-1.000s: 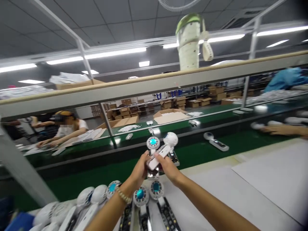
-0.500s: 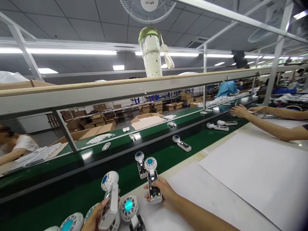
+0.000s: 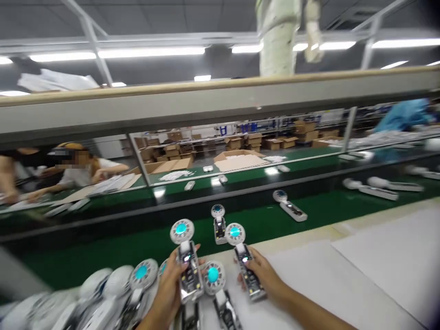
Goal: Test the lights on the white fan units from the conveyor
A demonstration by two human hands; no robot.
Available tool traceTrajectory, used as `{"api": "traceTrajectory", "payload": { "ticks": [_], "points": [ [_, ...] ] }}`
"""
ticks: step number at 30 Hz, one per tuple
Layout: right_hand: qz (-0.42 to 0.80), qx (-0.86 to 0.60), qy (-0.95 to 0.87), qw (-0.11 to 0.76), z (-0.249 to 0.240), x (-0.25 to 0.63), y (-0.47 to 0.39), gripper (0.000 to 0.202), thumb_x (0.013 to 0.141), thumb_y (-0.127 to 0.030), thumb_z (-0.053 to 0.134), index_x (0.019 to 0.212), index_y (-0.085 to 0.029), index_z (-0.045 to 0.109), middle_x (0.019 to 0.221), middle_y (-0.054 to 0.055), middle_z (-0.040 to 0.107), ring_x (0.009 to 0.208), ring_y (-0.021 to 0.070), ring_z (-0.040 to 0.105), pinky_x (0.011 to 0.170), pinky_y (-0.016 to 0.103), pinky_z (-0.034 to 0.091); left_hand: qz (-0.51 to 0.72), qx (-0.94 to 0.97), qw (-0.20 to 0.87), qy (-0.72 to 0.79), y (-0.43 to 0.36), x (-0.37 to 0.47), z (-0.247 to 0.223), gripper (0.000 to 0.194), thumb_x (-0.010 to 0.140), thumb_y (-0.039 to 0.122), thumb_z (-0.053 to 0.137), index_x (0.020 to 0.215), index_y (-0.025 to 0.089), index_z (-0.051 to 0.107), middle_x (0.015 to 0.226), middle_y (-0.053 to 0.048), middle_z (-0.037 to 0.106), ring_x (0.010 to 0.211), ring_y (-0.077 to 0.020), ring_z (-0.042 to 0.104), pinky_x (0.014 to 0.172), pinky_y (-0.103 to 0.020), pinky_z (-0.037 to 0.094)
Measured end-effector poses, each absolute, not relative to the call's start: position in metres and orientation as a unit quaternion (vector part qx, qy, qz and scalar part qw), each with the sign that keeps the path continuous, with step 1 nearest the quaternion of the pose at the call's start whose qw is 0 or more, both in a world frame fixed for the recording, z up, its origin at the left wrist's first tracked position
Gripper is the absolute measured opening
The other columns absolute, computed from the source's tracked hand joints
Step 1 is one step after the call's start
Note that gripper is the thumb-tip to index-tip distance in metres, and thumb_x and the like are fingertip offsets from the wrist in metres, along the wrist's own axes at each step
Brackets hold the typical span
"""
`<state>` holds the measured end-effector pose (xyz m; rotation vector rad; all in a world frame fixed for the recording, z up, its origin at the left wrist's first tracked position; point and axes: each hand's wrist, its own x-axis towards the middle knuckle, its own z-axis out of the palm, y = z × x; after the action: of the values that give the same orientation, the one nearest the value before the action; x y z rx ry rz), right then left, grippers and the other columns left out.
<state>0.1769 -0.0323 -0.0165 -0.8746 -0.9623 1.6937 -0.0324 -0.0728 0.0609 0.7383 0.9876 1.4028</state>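
Note:
My left hand (image 3: 172, 279) grips a white handheld fan (image 3: 189, 270) whose handle lies open, showing a circuit board with a small light. Its round head has a blue-green centre. In my right hand (image 3: 264, 275) is a second handheld fan (image 3: 249, 272), also with its board exposed and a light lit. Between the hands a third fan (image 3: 213, 277) lies on the white work surface, its lower part cut off by the frame. Just beyond them, another fan (image 3: 219, 224) rests on the green conveyor belt.
Several fans (image 3: 118, 282) lie in a row at lower left. More fans (image 3: 290, 206) are on the belt (image 3: 254, 215). A white sheet (image 3: 388, 252) covers the right side. A shelf beam (image 3: 213, 101) crosses above, bearing a tumbler (image 3: 278, 41). Co-workers (image 3: 79, 172) sit across the line.
The view has swung left. My left hand has raised its fan and turned the open, circuit-board side toward me. The right hand still holds its fan, now tilted. Co-workers at far left show more.

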Motion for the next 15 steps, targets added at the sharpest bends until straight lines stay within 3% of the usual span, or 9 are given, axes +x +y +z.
{"api": "traceTrajectory", "payload": {
  "ticks": [3,11,15],
  "points": [
    [0.689,-0.383,-0.428,0.441,-0.014,0.184,-0.039,0.059,0.069,-0.043,0.059,0.116,-0.017,0.034,0.063,0.002,0.065,0.049,0.0162,0.059,0.048,0.027,0.042,0.602,0.349,0.594,0.404,-0.072,-0.033,0.054,0.052,0.065,0.023,0.069,0.109,0.018,0.042,0.120,-0.014,0.052,0.077,-0.0260,0.064,0.065,-0.038,0.053],
    [0.685,-0.436,-0.431,0.393,-0.009,0.189,-0.043,0.066,0.069,-0.049,0.059,0.123,-0.018,0.040,0.071,0.005,0.068,0.061,0.0197,0.062,0.056,0.029,0.046,0.581,0.381,0.611,0.379,-0.071,-0.037,0.042,0.042,0.076,0.018,0.060,0.110,0.018,0.036,0.109,-0.014,0.057,0.079,-0.0239,0.063,0.068,-0.036,0.051],
    [0.693,-0.427,-0.435,0.384,-0.012,0.191,-0.041,0.068,0.071,-0.048,0.060,0.127,-0.020,0.032,0.077,0.005,0.067,0.065,0.0200,0.063,0.057,0.029,0.046,0.575,0.385,0.615,0.378,-0.072,-0.036,0.045,0.045,0.075,0.017,0.059,0.112,0.018,0.034,0.099,-0.012,0.060,0.074,-0.0228,0.063,0.066,-0.037,0.051]
  ]
}}
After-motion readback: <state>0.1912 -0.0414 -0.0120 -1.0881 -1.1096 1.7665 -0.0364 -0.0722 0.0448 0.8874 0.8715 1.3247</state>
